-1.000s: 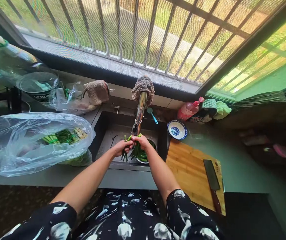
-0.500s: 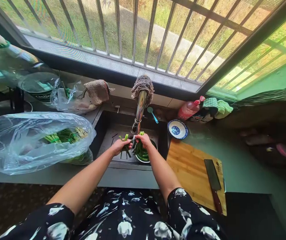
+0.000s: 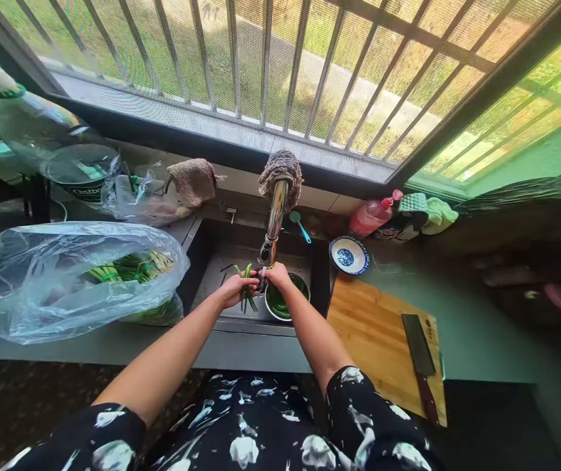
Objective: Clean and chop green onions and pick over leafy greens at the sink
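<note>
Both my hands are over the sink (image 3: 221,261), right under the tap (image 3: 274,219). My left hand (image 3: 234,290) grips a small bunch of green stalks (image 3: 247,291) that hang down from it. My right hand (image 3: 276,276) is closed on the same bunch from the right, fingers against the stalks. Just below my right hand a round metal bowl (image 3: 281,306) in the sink holds more green stalks.
A clear plastic bag (image 3: 74,278) of green vegetables lies on the counter at left. To the right of the sink are a wooden cutting board (image 3: 376,333) with a cleaver (image 3: 420,363), a small blue-and-white bowl (image 3: 349,255) and a pink bottle (image 3: 371,214). A barred window runs behind.
My hands have drawn closer together under the tap. The bulk of the greens my right hand held now lies in the bowl, and a smaller bunch remains between both hands.
</note>
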Motion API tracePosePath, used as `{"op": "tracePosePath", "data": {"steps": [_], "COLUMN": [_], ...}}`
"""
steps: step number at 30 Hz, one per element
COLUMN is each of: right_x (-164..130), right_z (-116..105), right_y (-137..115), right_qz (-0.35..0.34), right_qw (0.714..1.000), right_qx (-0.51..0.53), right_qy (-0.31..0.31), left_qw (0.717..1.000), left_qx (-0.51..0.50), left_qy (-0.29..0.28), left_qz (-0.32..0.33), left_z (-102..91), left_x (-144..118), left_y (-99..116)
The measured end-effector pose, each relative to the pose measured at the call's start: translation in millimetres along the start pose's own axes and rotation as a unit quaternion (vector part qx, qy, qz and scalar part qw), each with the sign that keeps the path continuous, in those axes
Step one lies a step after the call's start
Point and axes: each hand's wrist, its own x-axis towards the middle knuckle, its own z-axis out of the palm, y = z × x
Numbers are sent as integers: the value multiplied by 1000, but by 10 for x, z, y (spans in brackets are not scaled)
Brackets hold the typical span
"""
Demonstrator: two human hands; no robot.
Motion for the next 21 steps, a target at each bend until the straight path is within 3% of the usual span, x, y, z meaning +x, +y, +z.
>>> {"op": "tracePosePath", "data": {"steps": [4,9,16,21], "right_x": [-60,-133,-148,-162], "right_z": [-21,-42,-37,-4], "right_y": [-82,-167,-169,-122], "right_qz": [2,4,53,58], "right_qw": [998,992,984,985], "right_qx": [57,109,171,132], "right_qy": [8,-59,-23,-92], "left_qw": [999,995,995,990], "left_qx": [22,68,71,114], "left_qy": [-37,-71,-67,-77], "left_qz": [-7,10,-14,-32], "left_z": [39,56,7,10], "left_x": [34,59,59,64], "left_y": [-12,-28,6,-14]}}
